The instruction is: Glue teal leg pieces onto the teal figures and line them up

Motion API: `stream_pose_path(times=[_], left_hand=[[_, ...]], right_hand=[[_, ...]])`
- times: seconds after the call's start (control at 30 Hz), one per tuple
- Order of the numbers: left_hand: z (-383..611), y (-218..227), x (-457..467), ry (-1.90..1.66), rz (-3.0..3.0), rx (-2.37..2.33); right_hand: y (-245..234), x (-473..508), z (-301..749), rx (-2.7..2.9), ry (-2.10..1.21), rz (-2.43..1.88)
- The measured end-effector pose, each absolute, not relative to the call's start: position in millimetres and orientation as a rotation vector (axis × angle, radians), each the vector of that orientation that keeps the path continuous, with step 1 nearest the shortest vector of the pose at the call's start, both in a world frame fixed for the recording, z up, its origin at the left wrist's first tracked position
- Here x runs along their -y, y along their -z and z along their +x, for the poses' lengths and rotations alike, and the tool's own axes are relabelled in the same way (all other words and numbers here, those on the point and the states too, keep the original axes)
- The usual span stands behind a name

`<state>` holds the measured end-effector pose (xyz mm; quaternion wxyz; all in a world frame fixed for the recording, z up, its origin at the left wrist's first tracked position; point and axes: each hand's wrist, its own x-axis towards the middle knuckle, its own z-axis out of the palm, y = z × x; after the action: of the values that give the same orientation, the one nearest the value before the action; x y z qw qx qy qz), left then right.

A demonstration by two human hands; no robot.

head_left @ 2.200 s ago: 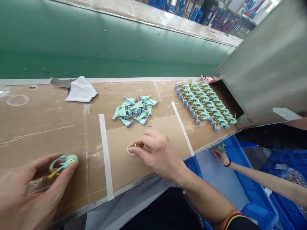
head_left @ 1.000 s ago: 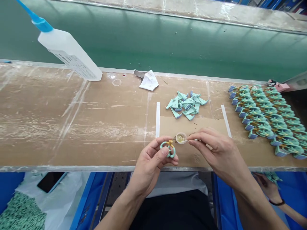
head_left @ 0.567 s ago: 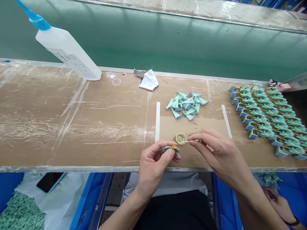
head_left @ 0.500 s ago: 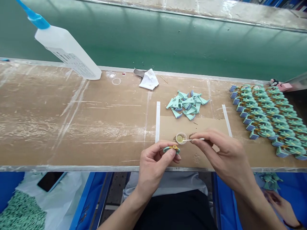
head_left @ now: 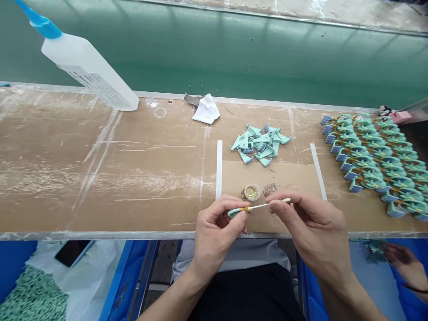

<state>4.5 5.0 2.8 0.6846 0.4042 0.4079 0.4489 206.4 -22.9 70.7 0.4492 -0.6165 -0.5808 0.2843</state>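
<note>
Your left thumb and fingers (head_left: pixel 238 220) were pinched narrow on a mint-green plastic part (head_left: pixel 236 212) with a yellow piece (head_left: pixel 246 208) across it, and your right thumb and forefinger (head_left: pixel 276 206) were closed just as narrowly on a thin white swab (head_left: pixel 264 206), its tip meeting that yellow piece. Keeping your left hand (head_left: pixel 217 236) and right hand (head_left: pixel 310 227) this close gave you a steady, controlled touch, and light contact served better than pressure. Both hands were held above the near edge of a cardboard sheet (head_left: pixel 294 176), just beside a small cup of yellow liquid (head_left: pixel 251 192). Beyond lay a loose pile of mint-green parts (head_left: pixel 257 145), while neat rows of assembled pieces (head_left: pixel 371 167) stood to your right, and a co-worker's hand (head_left: pixel 404 263) showed over a blue bin (head_left: pixel 309 276).
</note>
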Motion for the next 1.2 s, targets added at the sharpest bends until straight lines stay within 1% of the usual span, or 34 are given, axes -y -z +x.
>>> stream_pose_path(times=[0.13,0.3,0.53,0.83,1.2], left_hand=[[5,-2,-4,-1.011,0.922,-0.926],[7,-4,-4,-1.037,0.938,-0.936],[7,-8,-5,-1.012,0.926,-0.947],[9,-13,-4,-0.976,0.824,-0.939],[9,-14,-4,-0.963,0.809,-0.953]], right_hand=[[-74,22,203,1.496,-0.662,-1.52],[-85,22,203,1.629,-0.472,-1.545],[-100,16,213,1.822,-0.677,-1.513],[-93,25,207,1.568,-0.526,-1.617],[-87,25,203,1.566,-0.589,-1.602]])
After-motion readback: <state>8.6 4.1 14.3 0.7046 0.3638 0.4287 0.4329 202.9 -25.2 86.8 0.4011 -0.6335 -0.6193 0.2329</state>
